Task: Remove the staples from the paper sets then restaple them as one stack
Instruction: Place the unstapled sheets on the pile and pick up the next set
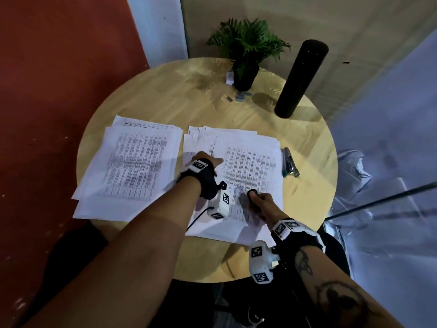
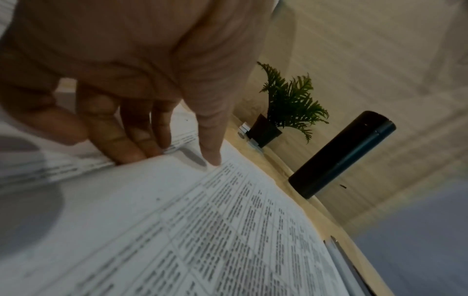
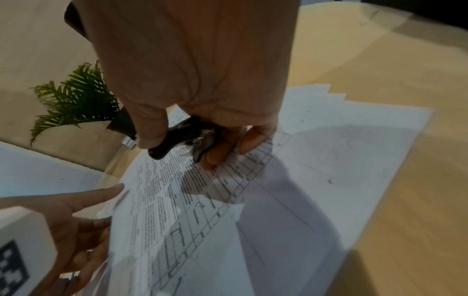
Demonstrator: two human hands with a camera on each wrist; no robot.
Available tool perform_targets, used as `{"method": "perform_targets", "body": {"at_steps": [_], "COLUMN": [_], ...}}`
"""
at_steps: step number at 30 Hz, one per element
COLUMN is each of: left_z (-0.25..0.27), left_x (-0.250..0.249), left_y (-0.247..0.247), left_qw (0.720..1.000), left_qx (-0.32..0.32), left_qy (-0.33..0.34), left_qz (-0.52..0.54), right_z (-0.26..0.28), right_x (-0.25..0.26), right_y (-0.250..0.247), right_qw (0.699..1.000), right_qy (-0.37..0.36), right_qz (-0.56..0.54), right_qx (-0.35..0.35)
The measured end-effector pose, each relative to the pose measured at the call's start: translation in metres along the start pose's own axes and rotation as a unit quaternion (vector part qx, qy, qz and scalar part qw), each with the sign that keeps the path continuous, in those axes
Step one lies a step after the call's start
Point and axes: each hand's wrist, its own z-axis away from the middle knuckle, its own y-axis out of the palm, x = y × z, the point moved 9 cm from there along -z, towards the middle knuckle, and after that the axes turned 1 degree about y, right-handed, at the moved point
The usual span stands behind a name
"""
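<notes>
Head view is showing both hands working over the right paper set [image 1: 248, 166], which is lying at the centre of the round counter [image 1: 307, 143]. The right hand [image 1: 261, 201] is curling its thumb and fingers around a black staple remover [image 3: 185, 138], holding it just above the near part of the top sheet; its metal claws are pointing down at the page. The left hand [image 1: 205, 159] is lying with straight fingers [image 2: 126, 148] pressing flat on the same set, thumb tip touching the sheet, gripping nothing. From the remover, the left hand is sitting at about ten o'clock, near but apart. The set's long axis is running from six to twelve o'clock, slightly tilted toward one. I cannot make out a staple anywhere; judging by the fanned far corners, it would be sitting up near eleven o'clock, closer to the left hand, so the right hand would be needing to travel away from the body along the sheet.

A second paper set [image 1: 132, 166] is lying at nine o'clock, just beside the first. A stapler [image 1: 290, 163] is resting at three o'clock, against the right edge of the papers. At twelve o'clock a potted plant [image 1: 246, 55] is standing, with a black cylinder [image 1: 301, 76] at one o'clock. Beyond the counter, a red wall [image 1: 59, 91] is rising on the left.
</notes>
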Motion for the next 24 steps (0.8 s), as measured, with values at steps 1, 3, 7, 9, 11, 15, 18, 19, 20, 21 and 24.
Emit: {"method": "perform_targets", "body": {"at_steps": [1,3,7,9,11,15,18,19,20,21,24], "left_z": [0.002,0.005,-0.009,-0.014,-0.014,0.007,0.035,0.045,0.056,0.065,0.09], "left_x": [-0.002,-0.002,-0.005,-0.006,-0.004,-0.011,-0.021,-0.024,-0.028,-0.032,-0.043], "left_y": [0.002,0.004,0.01,0.013,0.013,0.005,-0.015,-0.022,-0.027,-0.033,-0.049], "left_qw": [1.0,1.0,0.987,0.98,0.979,0.963,0.93,0.917,0.903,0.891,0.865], "left_qx": [0.01,0.022,0.041,0.038,0.001,-0.059,-0.069,-0.064,-0.05,-0.036,0.003], "left_qy": [0.0,-0.005,0.038,0.067,0.091,0.175,0.233,0.247,0.259,0.268,0.302], "left_qz": [-0.009,-0.005,0.148,0.183,0.184,0.195,0.276,0.306,0.338,0.364,0.4], "right_z": [-0.002,-0.006,-0.007,-0.007,-0.006,0.003,0.022,0.027,0.032,0.037,0.048], "right_x": [0.0,-0.001,-0.005,-0.005,-0.004,-0.009,-0.003,0.004,0.013,0.024,0.065], "right_y": [0.0,0.003,0.003,0.003,0.002,-0.001,-0.012,-0.021,-0.032,-0.044,-0.065], "right_qw": [1.0,1.0,1.0,1.0,1.0,0.999,0.994,0.991,0.986,0.978,0.948], "right_qy": [-0.005,-0.02,-0.019,-0.018,-0.015,-0.009,-0.047,-0.067,-0.086,-0.102,-0.142], "right_qz": [0.004,0.006,-0.006,0.001,-0.001,-0.049,-0.1,-0.115,-0.143,-0.18,-0.285], "right_qx": [0.004,0.017,0.011,0.016,0.017,0.012,0.009,-0.003,-0.021,-0.038,-0.021]}}
